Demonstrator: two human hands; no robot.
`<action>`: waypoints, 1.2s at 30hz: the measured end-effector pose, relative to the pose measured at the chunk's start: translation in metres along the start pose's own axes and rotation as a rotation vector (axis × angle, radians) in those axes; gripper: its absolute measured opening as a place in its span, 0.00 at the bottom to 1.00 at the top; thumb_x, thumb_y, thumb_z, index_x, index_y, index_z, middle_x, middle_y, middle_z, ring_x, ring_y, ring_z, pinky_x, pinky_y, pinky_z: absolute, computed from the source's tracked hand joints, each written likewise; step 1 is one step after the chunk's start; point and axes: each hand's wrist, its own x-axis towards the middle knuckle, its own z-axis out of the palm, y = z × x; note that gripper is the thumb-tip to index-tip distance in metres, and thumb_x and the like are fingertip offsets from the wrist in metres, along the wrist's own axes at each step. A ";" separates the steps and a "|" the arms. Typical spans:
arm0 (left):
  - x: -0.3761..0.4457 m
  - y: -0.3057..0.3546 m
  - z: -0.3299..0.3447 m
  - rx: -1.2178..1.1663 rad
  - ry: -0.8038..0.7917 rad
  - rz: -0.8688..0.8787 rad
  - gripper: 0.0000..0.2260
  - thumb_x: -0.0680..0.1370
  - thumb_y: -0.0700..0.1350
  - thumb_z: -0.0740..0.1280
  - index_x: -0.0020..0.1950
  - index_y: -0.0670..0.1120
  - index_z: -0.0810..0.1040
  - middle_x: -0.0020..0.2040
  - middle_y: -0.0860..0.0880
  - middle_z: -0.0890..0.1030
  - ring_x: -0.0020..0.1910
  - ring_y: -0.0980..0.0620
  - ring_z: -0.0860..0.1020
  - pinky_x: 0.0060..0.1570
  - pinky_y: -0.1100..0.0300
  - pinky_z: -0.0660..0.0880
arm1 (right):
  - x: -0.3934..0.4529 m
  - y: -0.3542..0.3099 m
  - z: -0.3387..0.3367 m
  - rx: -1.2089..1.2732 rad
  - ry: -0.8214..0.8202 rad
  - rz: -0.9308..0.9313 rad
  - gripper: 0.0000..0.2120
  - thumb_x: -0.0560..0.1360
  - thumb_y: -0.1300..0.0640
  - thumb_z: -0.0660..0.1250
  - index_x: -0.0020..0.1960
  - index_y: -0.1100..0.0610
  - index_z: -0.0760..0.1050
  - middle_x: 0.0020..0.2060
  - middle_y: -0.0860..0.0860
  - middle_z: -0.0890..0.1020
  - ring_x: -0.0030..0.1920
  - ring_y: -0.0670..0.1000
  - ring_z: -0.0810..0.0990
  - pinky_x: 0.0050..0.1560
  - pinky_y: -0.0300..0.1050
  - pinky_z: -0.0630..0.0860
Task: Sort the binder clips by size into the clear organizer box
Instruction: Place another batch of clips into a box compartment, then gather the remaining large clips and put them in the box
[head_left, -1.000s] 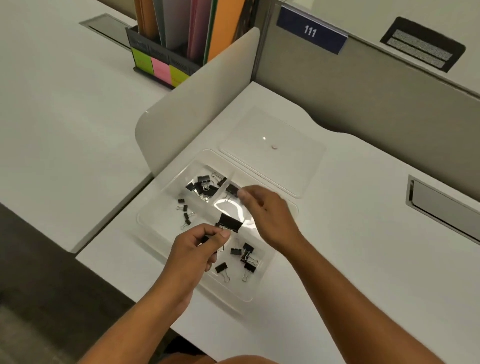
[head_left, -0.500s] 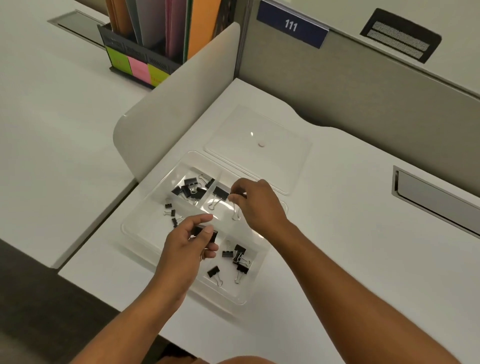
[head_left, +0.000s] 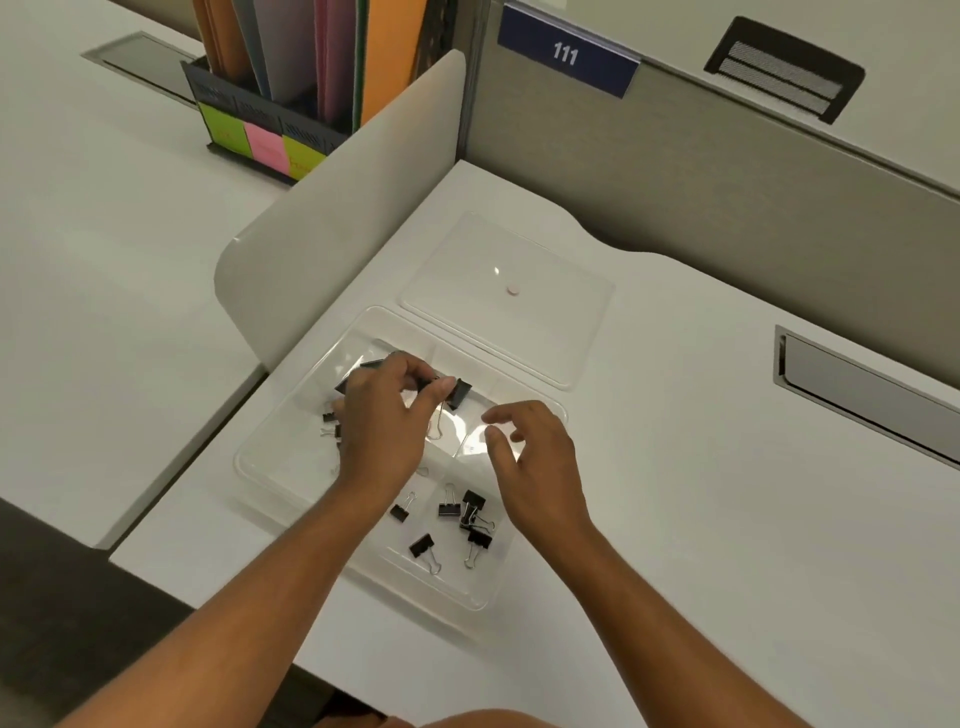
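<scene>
The clear organizer box (head_left: 262, 470) lies on the white desk, its lid (head_left: 550, 322) open flat behind it. My left hand (head_left: 382, 421) reaches over the far left compartment and pinches a large black binder clip (head_left: 458, 393), whose wire handle hangs below. It hides most of the clips (head_left: 363, 370) in that compartment. My right hand (head_left: 537, 460) hovers over the far right compartment, fingers loosely spread, holding nothing. Several medium clips (head_left: 470, 517) lie in the near compartment. Small clips (head_left: 330, 422) show at the left, beside my left wrist.
A curved white divider panel (head_left: 332, 223) stands just left of the box. Behind it is a file holder (head_left: 260, 122) with coloured folders. A grey partition (head_left: 727, 208) labelled 111 runs along the back. A cable slot (head_left: 857, 387) sits in the desk at right.
My left hand carried the large clip away from me, over the far compartments. My right hand let go of the clip it pinched and drew back to the right, fingers spread.
</scene>
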 end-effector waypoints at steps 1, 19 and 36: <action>0.005 -0.002 0.005 0.067 -0.022 0.013 0.08 0.78 0.59 0.71 0.50 0.57 0.81 0.47 0.59 0.81 0.61 0.52 0.72 0.58 0.50 0.67 | -0.003 0.000 -0.003 0.016 0.005 0.009 0.08 0.82 0.57 0.66 0.56 0.46 0.80 0.55 0.38 0.79 0.55 0.43 0.76 0.51 0.26 0.67; -0.096 0.055 0.087 0.194 -0.264 0.530 0.15 0.82 0.48 0.67 0.70 0.52 0.78 0.72 0.50 0.72 0.74 0.50 0.67 0.71 0.53 0.63 | -0.063 0.048 -0.095 -0.213 0.268 0.084 0.16 0.80 0.56 0.67 0.67 0.46 0.76 0.67 0.43 0.75 0.70 0.45 0.69 0.69 0.43 0.65; -0.279 0.194 0.323 0.236 -0.697 0.906 0.21 0.82 0.54 0.66 0.76 0.57 0.71 0.79 0.53 0.68 0.81 0.51 0.62 0.74 0.56 0.60 | -0.233 0.249 -0.311 -0.194 0.651 0.447 0.19 0.80 0.55 0.70 0.68 0.43 0.74 0.69 0.42 0.74 0.72 0.46 0.68 0.69 0.51 0.74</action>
